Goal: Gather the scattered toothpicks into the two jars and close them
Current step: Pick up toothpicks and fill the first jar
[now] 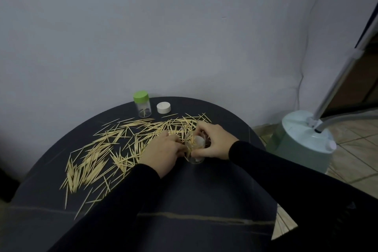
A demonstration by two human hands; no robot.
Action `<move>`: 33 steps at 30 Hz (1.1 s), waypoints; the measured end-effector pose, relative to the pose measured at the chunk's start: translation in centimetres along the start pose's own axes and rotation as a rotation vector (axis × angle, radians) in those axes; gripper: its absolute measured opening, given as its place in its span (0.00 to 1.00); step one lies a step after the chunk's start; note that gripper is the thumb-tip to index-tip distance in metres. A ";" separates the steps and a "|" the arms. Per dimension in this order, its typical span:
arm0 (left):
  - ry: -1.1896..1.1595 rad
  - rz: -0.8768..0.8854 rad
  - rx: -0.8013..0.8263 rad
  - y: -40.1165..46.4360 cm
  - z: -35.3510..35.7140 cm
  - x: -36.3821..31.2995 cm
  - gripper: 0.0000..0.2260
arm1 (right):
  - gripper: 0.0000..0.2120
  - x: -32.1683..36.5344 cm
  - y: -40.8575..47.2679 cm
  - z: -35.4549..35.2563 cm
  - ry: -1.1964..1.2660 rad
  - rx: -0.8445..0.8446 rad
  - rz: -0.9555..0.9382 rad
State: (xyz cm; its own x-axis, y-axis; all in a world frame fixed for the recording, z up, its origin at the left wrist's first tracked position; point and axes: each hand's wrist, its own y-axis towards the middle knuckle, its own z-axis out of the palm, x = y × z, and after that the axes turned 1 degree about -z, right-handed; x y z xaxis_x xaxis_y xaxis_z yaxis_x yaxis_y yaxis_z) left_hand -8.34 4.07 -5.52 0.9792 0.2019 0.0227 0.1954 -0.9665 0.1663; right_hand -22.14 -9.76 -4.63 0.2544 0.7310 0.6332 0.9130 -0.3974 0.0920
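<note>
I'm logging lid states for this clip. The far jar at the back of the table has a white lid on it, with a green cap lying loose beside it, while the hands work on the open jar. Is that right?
Not quite: the colours are swapped. In the head view the far jar wears the green lid, and the white cap lies loose beside it. The left hand and right hand do work on the open jar.

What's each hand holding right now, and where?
Right hand grips the open clear jar round its side wall; left hand pinches toothpicks at its mouth.
</note>
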 end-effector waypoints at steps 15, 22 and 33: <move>-0.126 -0.105 -0.156 -1.8 -1.0 1.6 0.11 | 0.22 1.7 -0.4 0.9 -0.129 0.095 -0.076; -0.245 -0.198 -0.176 -1.9 -2.8 2.6 0.10 | 0.22 2.0 -0.3 0.9 -0.132 0.102 -0.075; -0.541 -0.446 -0.243 -2.0 -3.5 4.0 0.06 | 0.23 2.2 0.2 1.4 -0.176 0.075 -0.043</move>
State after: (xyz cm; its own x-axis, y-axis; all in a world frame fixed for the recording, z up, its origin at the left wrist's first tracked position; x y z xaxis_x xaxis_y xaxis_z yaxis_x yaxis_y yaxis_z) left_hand -5.03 7.32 -2.26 0.7120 0.4003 -0.5769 0.6250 -0.7357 0.2609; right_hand -20.97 -7.46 -4.36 0.2607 0.8347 0.4850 0.9438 -0.3262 0.0540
